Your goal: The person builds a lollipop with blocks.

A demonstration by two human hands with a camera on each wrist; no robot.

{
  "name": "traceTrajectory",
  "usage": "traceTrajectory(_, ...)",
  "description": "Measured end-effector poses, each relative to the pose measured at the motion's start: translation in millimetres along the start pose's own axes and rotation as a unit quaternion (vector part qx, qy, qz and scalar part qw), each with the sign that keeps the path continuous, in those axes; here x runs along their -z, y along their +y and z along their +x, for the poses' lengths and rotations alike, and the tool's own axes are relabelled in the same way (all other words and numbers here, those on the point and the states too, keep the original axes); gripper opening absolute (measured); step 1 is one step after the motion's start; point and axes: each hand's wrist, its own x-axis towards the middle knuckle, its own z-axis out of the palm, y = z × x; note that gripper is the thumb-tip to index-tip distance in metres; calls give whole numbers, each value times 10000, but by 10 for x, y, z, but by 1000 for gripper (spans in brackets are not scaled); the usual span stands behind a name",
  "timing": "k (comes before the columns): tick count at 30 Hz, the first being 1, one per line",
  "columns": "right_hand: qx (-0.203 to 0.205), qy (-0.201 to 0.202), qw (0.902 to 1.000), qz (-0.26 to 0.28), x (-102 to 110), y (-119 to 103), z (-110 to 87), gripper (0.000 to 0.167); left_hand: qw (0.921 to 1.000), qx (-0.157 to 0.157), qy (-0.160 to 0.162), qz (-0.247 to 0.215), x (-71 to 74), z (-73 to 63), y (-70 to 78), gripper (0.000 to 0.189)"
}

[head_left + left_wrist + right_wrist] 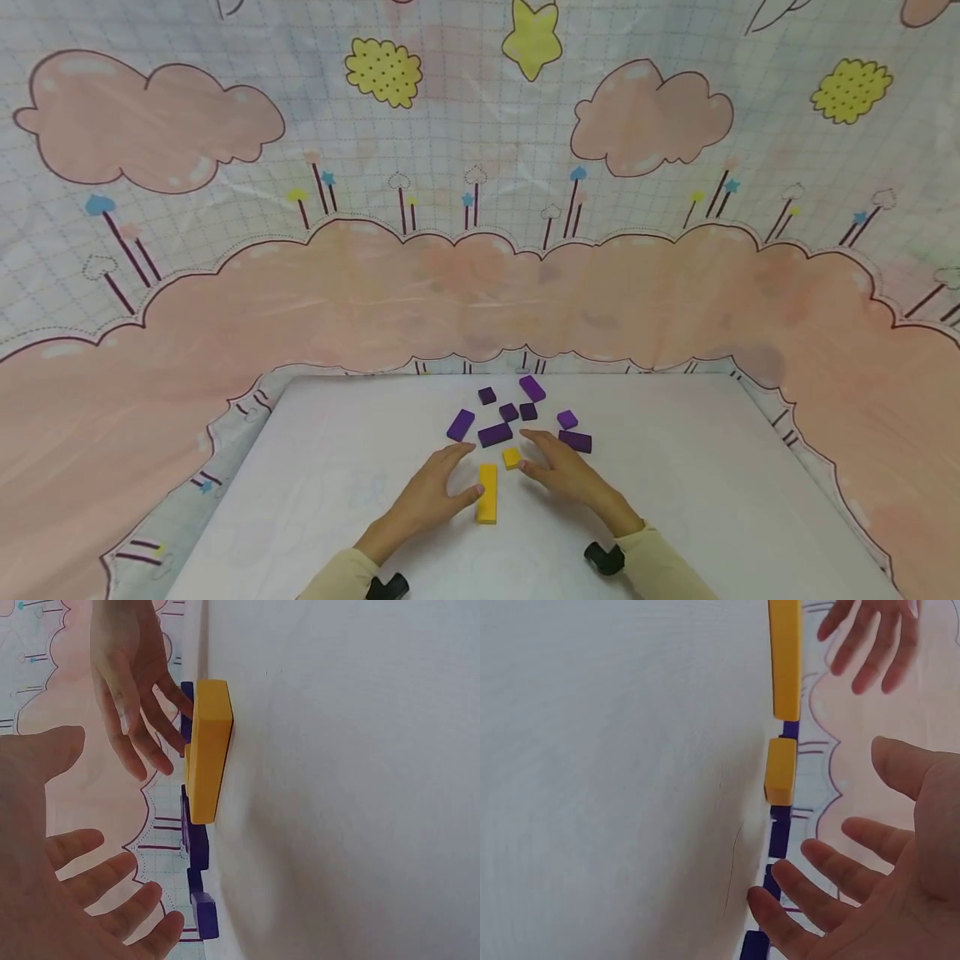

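A long yellow block (487,495) lies on the white table, just right of my left hand (429,492), whose thumb overlaps its edge in the head view. That hand's fingers are spread and hold nothing, as the left wrist view shows. A small yellow block (512,458) sits beyond the long one, beside my right hand (566,473). My right fingers are also spread, with nothing between them; the right wrist view shows the small yellow block (781,771) apart from them. Just past the left fingertips lie a purple block (495,435) and another purple block (461,425).
Several more purple pieces are scattered toward the table's far edge, among them a tilted purple block (532,388), a small purple cube (487,396) and a purple block (575,442) beyond my right hand. A patterned cloth (480,300) hangs behind the white table (300,467).
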Motion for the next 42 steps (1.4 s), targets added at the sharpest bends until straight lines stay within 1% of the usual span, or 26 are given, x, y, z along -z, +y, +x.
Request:
traceTrajectory(6,-87,-56,9991,415,-9,20,45,57,9991,-51,-298,-296,-24,-2,8,76)
traceTrajectory(8,-89,-64,9990,438,-17,27,62,56,9986,-36,-381,-363,-29,1,12,78)
traceTrajectory(14,-168,-67,9994,285,-44,30,117,52,9975,-82,-560,-422,-45,15,14,83)
traceTrajectory(20,-205,-89,9996,150,-59,25,165,45,9973,-56,-679,-278,-66,38,-13,86)
traceTrajectory(26,-248,-100,9996,106,-60,15,184,43,9965,-61,-796,-235,-83,58,-47,87)
traceTrajectory(29,-238,-83,9996,90,-63,14,185,42,9960,-104,-875,-159,-91,68,-66,88)
traceTrajectory(33,-189,-72,9998,82,-65,17,190,41,9951,-254,-949,69,-110,87,-107,90)
traceTrajectory(36,-206,-83,9997,65,-68,17,203,42,9944,-329,-994,158,-121,98,-130,90)
traceTrajectory(40,-267,-87,9996,34,-76,20,219,41,9936,-342,-1048,231,-120,105,-132,92)
traceTrajectory(42,-297,-85,9995,41,-80,24,226,40,9933,-288,-1080,296,-121,111,-129,92)
